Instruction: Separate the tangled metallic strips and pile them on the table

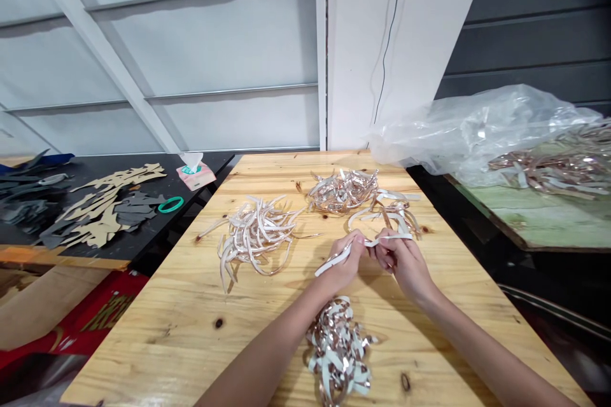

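Note:
My left hand point(347, 259) and my right hand point(397, 255) meet over the middle of the wooden table point(191, 337), both pinching one narrow white strip point(334, 262) with a shiny edge. One end of the strip reaches down-left past my left hand, the other lies across my right thumb. Just beyond the hands are a few loose strips point(405, 219) and a heap of shiny rose-gold strips point(344, 191). To the left lies a tangle of thin whitish strips point(260, 232). Under my left forearm sits a pile of curled foil-like scraps point(341, 350), partly hidden.
On the black table point(157, 235) at left are beige cut pieces point(102, 222), dark grey pieces point(138, 210), a green tape ring point(170, 205) and a tissue pack point(195, 173). At right, clear plastic sheeting point(477, 130) partly covers more shiny strips point(563, 165) on a greenish board point(506, 210).

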The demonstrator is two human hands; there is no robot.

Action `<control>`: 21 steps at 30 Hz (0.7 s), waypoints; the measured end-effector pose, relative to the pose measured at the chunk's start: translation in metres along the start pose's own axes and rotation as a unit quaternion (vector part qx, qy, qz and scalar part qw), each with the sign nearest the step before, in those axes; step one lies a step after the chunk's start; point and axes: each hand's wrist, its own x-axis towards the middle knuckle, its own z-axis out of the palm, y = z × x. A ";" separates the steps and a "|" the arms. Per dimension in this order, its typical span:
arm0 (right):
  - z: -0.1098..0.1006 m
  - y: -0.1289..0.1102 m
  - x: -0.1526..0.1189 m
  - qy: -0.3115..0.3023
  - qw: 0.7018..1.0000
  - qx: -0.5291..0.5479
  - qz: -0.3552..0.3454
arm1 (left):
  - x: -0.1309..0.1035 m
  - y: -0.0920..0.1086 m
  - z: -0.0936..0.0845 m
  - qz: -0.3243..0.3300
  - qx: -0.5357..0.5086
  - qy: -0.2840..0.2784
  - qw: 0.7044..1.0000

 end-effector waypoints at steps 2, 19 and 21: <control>0.002 -0.002 0.000 0.016 0.999 0.032 -0.004 | 0.001 0.000 -0.001 0.008 -0.009 0.002 1.000; -0.012 -0.019 0.007 0.081 0.947 0.306 0.046 | 0.005 -0.001 -0.005 0.006 -0.035 -0.007 0.999; -0.013 -0.020 0.006 0.083 0.946 0.311 0.028 | 0.005 -0.003 -0.004 0.001 -0.046 0.003 0.999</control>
